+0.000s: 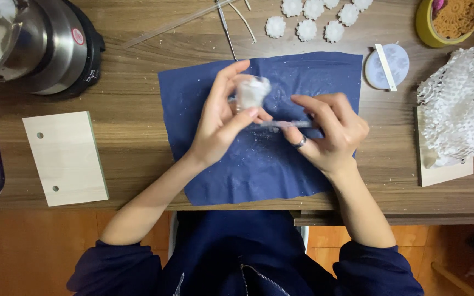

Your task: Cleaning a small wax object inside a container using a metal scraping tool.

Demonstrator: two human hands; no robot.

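One steel pot (12, 44) far beyond my left hand (220, 123) holds white chunks. That hand grips a small whitish translucent lump (252, 92) above the blue cloth (314, 77); my right hand (327, 131) pinches a thin tool (286, 124) against it. Farther right, a yellow cup (429, 30) holds brown pieces.
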